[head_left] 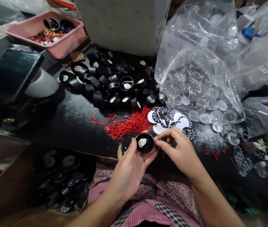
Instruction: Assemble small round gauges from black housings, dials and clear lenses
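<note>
My left hand [129, 170] is wrapped round a black round gauge housing [149, 143], its open side facing up. A cream-coloured plate [142, 142] with small dark holes sits inside the housing. At the housing's right edge, my right hand [175, 148] has thumb and forefinger pinched together. What lies between those fingertips is too small and dark to make out. Just beyond my hands are a heap of red pointers [134, 124] and a pile of black-and-white printed dial discs [169, 119], some showing their white backs.
Many more black housings [98, 82] crowd the table's back. Clear round covers [207, 101] spill from a plastic bag [195, 41] at right. A pink tray [65, 42] holds small coloured parts at back left. Below the table's front edge, a box [6, 189] contains dark round pieces.
</note>
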`<move>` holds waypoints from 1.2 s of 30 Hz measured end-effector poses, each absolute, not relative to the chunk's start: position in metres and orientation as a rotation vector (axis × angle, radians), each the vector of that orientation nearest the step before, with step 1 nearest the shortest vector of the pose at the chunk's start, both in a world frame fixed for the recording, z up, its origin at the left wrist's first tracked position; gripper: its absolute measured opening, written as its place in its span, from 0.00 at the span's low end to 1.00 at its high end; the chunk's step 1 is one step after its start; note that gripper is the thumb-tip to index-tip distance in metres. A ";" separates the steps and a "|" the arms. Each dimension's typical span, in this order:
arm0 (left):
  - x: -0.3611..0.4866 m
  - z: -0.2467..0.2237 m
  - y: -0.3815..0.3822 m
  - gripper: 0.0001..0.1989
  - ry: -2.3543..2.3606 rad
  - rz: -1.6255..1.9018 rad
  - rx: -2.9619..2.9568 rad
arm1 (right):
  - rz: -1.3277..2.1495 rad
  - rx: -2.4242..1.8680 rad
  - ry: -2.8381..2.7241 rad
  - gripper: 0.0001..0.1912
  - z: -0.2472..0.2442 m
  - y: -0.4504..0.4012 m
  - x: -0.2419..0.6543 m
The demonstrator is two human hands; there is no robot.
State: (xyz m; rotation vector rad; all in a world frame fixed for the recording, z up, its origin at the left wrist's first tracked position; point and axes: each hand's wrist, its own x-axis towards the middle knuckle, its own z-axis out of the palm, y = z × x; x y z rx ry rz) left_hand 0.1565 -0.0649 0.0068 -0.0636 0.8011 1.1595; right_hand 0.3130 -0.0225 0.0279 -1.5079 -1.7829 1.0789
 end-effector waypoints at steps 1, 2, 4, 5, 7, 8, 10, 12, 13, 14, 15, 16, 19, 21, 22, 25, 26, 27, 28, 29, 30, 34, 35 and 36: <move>0.156 0.006 -0.065 0.18 0.813 1.161 -0.051 | 1.079 -1.520 -1.754 0.04 0.029 -0.022 0.314; 0.155 0.005 -0.065 0.18 0.827 1.166 -0.030 | 1.104 -1.526 -1.699 0.06 0.030 -0.022 0.315; 0.155 0.003 -0.066 0.17 0.852 1.178 0.027 | 1.226 -1.511 -1.542 0.10 0.031 -0.022 0.316; 0.154 0.003 -0.067 0.16 0.861 1.179 0.058 | 1.302 -1.492 -1.457 0.10 0.031 -0.022 0.316; 0.155 0.003 -0.068 0.15 0.871 1.172 0.113 | 1.408 -1.455 -1.326 0.10 0.030 -0.023 0.314; 0.155 0.003 -0.069 0.15 0.877 1.168 0.136 | 1.423 -1.456 -1.296 0.10 0.030 -0.023 0.313; 0.157 0.004 -0.069 0.14 0.895 1.167 0.180 | 1.373 -1.488 -1.306 0.09 0.031 -0.025 0.311; 0.159 0.005 -0.069 0.14 0.904 1.164 0.216 | 1.277 -1.516 -1.382 0.08 0.032 -0.027 0.308; 0.160 0.005 -0.070 0.14 0.899 1.160 0.230 | 1.231 -1.517 -1.432 0.07 0.034 -0.029 0.305; 0.161 0.005 -0.070 0.14 0.893 1.158 0.241 | 1.188 -1.515 -1.479 0.06 0.035 -0.030 0.302; 0.162 0.005 -0.071 0.14 0.888 1.156 0.252 | 1.150 -1.520 -1.524 0.06 0.036 -0.031 0.299; 0.162 0.004 -0.072 0.15 0.890 1.153 0.262 | 1.119 -1.535 -1.567 0.06 0.036 -0.032 0.297; 0.162 0.000 -0.075 0.15 0.928 1.148 0.284 | 1.089 -1.595 -1.658 0.09 0.037 -0.032 0.292; 0.160 -0.002 -0.077 0.15 0.943 1.142 0.293 | 1.117 -1.609 -1.648 0.11 0.036 -0.031 0.292; 0.159 -0.003 -0.077 0.15 0.941 1.139 0.297 | 1.120 -1.610 -1.629 0.12 0.035 -0.030 0.292; 0.158 -0.004 -0.078 0.16 0.921 1.134 0.313 | 1.089 -1.613 -1.631 0.13 0.031 -0.030 0.295; 0.158 -0.005 -0.078 0.16 0.918 1.136 0.319 | 1.080 -1.619 -1.657 0.13 0.030 -0.030 0.296; 0.158 -0.005 -0.077 0.16 0.921 1.135 0.325 | 1.075 -1.627 -1.684 0.13 0.029 -0.030 0.296; 0.158 -0.005 -0.077 0.16 0.932 1.132 0.331 | 1.071 -1.632 -1.704 0.12 0.028 -0.031 0.297; 0.158 -0.005 -0.077 0.16 0.947 1.124 0.336 | 1.073 -1.629 -1.719 0.10 0.028 -0.032 0.298; 0.158 -0.005 -0.077 0.16 0.968 1.111 0.345 | 1.084 -1.620 -1.726 0.08 0.028 -0.034 0.299; 0.152 -0.002 -0.076 0.14 1.090 1.075 0.518 | 1.179 -1.564 -1.731 0.03 0.028 -0.042 0.302; 0.148 0.000 -0.076 0.14 1.133 1.070 0.589 | 1.187 -1.551 -1.743 0.04 0.028 -0.043 0.303; 0.143 0.001 -0.076 0.15 1.174 1.059 0.648 | 1.190 -1.529 -1.769 0.04 0.028 -0.043 0.303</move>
